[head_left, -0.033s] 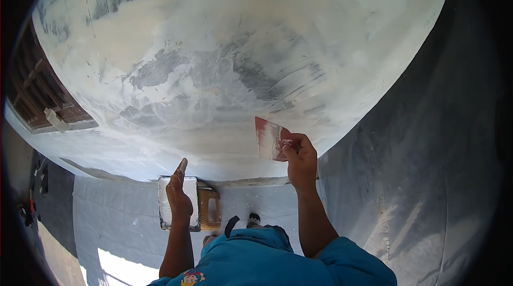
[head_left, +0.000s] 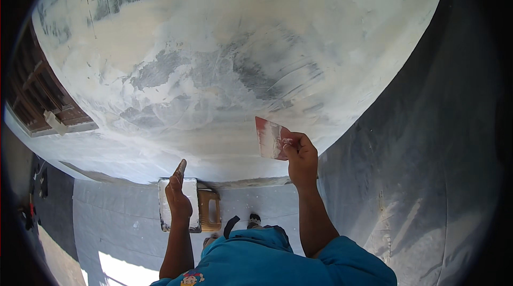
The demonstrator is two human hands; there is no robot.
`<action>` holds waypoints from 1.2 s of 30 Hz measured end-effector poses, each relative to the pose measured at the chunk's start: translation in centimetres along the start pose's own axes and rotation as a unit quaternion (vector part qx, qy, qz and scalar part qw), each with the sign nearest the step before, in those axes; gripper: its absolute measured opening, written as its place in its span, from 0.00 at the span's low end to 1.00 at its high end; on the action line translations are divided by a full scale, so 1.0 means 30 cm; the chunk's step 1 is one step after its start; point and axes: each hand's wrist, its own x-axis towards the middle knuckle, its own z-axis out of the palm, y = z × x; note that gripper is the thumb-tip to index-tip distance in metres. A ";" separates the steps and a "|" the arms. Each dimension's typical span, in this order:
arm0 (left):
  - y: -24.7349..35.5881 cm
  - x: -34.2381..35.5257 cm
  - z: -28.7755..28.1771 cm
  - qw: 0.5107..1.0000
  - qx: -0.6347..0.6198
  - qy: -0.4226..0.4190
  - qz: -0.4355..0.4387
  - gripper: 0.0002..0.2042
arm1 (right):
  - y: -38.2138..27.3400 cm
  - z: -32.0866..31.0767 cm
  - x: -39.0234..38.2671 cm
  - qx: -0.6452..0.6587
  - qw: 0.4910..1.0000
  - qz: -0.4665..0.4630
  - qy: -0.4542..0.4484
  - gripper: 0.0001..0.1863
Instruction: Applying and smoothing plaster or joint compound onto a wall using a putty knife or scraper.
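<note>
My right hand [head_left: 303, 163] pinches a thin red putty scraper [head_left: 271, 139] between thumb and fingers. White putty smears the scraper's flat face, and it is held up in front of the wall [head_left: 224, 136]. To the left, my left hand [head_left: 179, 198] is raised edge-on with its fingers stretched upward and pale smears near the fingertips; I see no tool in it. Beneath that hand, a white-coated tray [head_left: 189, 200] rests beside or partly on a tan plastic stool [head_left: 210, 224]. The wall has patchy white and cream putty with dark grey areas.
A brown-framed window [head_left: 43, 88] with bars is set in the wall at left, with a pale block [head_left: 55, 122] on its ledge. Grey sheeting [head_left: 117, 206] covers the floor. A dark grey surface [head_left: 406, 152] extends along the right. Small items lie at far left.
Almost nothing differs; the view has shifted very slightly. Both hands and the scraper keep the same pose.
</note>
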 end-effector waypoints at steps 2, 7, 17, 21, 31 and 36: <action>0.010 -0.007 -0.050 1.000 0.002 -0.025 0.005 0.39 | -0.039 0.006 -0.037 -0.025 0.999 -0.024 0.018 0.11; 0.072 0.005 -0.129 0.993 0.042 -0.096 0.054 0.42 | -0.089 0.027 -0.104 -0.107 0.981 -0.090 0.134 0.13; 0.201 0.105 0.000 0.958 0.085 -0.213 0.172 0.40 | -0.050 0.157 -0.282 -0.004 0.976 -0.054 0.211 0.13; 0.243 0.214 0.111 0.936 0.140 -0.209 0.245 0.37 | -0.189 0.133 -0.215 -0.217 0.941 -0.089 0.245 0.14; 0.250 0.289 0.305 0.893 0.218 -0.155 0.363 0.37 | -0.192 0.148 0.198 -0.423 0.733 -0.401 0.350 0.26; 0.214 0.307 0.319 0.896 0.218 -0.160 0.353 0.39 | -0.016 0.233 0.186 -0.462 0.742 -0.395 0.282 0.27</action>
